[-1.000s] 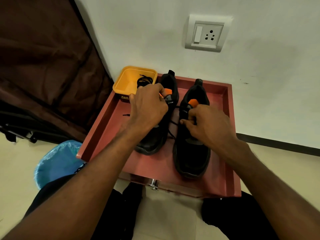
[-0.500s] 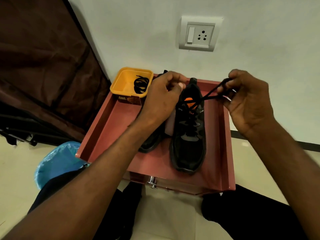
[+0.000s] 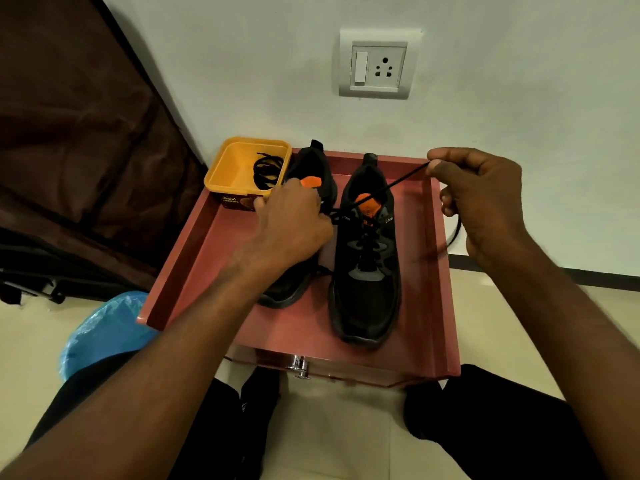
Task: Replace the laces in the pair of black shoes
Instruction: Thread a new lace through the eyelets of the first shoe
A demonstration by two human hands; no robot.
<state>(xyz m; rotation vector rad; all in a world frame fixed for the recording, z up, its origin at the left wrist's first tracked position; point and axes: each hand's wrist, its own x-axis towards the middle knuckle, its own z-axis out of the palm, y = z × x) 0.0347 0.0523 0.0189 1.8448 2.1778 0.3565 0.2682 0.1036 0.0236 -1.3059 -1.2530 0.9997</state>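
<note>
White wall [image 3: 242, 64] rises behind a red-brown tray-topped stand [image 3: 426, 299], and on that stand sit the two black shoes, toes toward the person. Taking the right shoe [image 3: 367, 282] as landmark: its black lace [image 3: 401, 180] runs taut from the eyelets near the orange tongue up and to the right, where the right hand [image 3: 485, 202] pinches it between thumb and forefinger, the other fingers curled; the slack end loops down past that hand, beyond the stand's right edge. Just left of the right shoe, the left hand [image 3: 294, 223] rests low with curled fingers at the shoe's upper eyelets, where the lace emerges; whether it actually grips the lace or only presses the shoe cannot be told. The left shoe [image 3: 311, 168] stands just left of the landmark, mostly hidden under that hand, its orange tongue showing. Further left and back, at the stand's rear corner, a yellow tub [image 3: 235, 168] holds a coiled black lace [image 3: 266, 169]. On the wall above the right shoe is a switch and socket plate [image 3: 377, 64]. Down left of the stand on the floor lies a blue plastic bag [image 3: 104, 334], with a dark brown curtain [image 3: 69, 150] beyond it.
</note>
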